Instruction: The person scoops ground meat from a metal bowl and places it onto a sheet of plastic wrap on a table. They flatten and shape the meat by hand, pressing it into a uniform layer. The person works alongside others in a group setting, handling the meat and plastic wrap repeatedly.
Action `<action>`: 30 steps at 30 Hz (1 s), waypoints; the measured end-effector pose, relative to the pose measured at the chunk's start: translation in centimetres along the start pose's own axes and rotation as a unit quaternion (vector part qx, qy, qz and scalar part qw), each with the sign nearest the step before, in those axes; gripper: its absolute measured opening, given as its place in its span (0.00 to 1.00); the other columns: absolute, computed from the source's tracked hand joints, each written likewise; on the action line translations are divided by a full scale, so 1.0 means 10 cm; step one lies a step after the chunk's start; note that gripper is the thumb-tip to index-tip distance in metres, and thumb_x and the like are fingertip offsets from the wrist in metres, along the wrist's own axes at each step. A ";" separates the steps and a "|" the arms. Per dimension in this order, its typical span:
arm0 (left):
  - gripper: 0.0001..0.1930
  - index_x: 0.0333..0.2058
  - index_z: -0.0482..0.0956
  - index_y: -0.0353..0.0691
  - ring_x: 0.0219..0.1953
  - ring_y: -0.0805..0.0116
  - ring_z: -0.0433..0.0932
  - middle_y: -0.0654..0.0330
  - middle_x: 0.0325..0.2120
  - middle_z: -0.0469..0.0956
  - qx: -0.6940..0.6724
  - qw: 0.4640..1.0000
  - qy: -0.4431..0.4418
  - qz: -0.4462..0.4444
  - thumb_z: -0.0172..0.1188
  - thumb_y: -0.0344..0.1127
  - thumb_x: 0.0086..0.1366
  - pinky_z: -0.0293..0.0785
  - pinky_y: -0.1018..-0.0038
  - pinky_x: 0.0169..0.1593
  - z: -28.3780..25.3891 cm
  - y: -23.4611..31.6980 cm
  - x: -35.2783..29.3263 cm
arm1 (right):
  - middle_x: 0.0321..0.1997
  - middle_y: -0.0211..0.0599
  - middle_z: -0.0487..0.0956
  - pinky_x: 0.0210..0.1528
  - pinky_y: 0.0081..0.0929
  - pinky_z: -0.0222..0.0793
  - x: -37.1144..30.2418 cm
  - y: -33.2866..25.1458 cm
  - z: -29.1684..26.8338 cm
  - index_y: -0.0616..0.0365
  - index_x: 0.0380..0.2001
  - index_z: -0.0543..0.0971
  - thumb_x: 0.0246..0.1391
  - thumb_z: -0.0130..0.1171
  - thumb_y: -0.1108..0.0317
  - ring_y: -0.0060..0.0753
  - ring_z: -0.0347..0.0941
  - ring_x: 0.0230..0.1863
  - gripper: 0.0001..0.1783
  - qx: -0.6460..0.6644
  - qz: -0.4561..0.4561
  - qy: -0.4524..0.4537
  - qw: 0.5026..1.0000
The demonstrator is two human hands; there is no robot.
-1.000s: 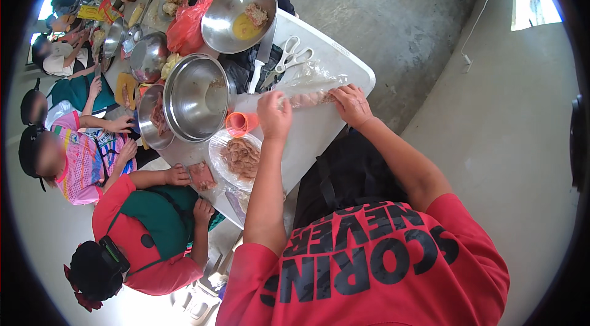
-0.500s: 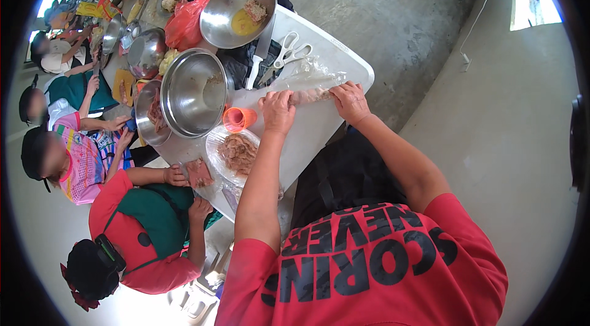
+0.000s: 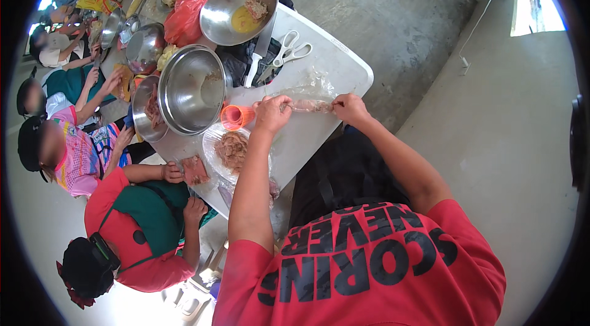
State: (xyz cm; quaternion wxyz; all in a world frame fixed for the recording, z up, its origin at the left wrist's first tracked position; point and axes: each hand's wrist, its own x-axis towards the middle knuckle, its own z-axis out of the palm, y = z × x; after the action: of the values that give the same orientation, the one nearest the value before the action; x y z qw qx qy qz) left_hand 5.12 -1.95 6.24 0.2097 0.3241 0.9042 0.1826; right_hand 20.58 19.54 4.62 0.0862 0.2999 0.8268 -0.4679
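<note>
A meat roll wrapped in clear plastic (image 3: 311, 106) lies stretched between my hands over the white table (image 3: 284, 160). Its left end is pinched in the closed fingers of my left hand (image 3: 272, 114), and my right hand (image 3: 350, 108) grips the other end. Just beyond the roll, loose clear plastic film (image 3: 318, 82) is crumpled on the tabletop. To the left of my left hand is an orange cup (image 3: 233, 118), tipped so its mouth shows. Below the cup, a plastic-covered plate (image 3: 209, 145) carries ground meat (image 3: 232, 153).
White-handled scissors (image 3: 289, 49) and a knife (image 3: 260, 52) lie past the film, beside a steel bowl (image 3: 215, 25) with yellow liquid. Another large steel bowl (image 3: 192, 89) stands left. A co-worker in red and green (image 3: 147, 221) handles flattened meat (image 3: 195, 170) at the table's left side.
My hands have shifted slightly down and turned from lying over the roll to pinching its ends. More of the roll shows between them.
</note>
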 end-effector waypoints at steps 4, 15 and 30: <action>0.11 0.36 0.85 0.53 0.47 0.59 0.77 0.64 0.38 0.84 0.009 0.999 0.020 -0.035 0.58 0.44 0.58 0.64 0.55 0.53 0.01 0.07 0.10 | 0.30 0.46 0.83 0.42 0.39 0.76 0.10 0.03 -0.05 0.55 0.30 0.86 0.46 0.57 0.65 0.49 0.81 0.35 0.11 0.027 0.062 -0.012 0.998; 0.12 0.36 0.84 0.52 0.50 0.56 0.74 0.63 0.40 0.81 0.009 0.991 0.104 -0.080 0.65 0.40 0.51 0.65 0.53 0.52 0.15 0.27 0.33 | 0.36 0.44 0.81 0.48 0.40 0.72 0.37 -0.19 -0.33 0.56 0.27 0.82 0.42 0.63 0.63 0.51 0.77 0.45 0.09 -0.097 -0.056 0.111 0.987; 0.09 0.31 0.79 0.46 0.40 0.58 0.77 0.60 0.29 0.80 0.001 0.993 0.111 -0.045 0.66 0.38 0.51 0.68 0.57 0.44 0.14 0.42 0.73 | 0.32 0.46 0.83 0.42 0.39 0.75 1.06 -0.23 -0.58 0.57 0.31 0.83 0.47 0.58 0.67 0.48 0.81 0.38 0.09 -0.026 -0.032 0.010 0.999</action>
State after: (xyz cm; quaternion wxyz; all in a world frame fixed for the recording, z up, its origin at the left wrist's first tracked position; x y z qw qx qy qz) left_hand 2.83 6.25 5.09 0.1156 0.2612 0.9356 0.2074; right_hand 11.54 27.79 4.97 0.0701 0.2756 0.8488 -0.4458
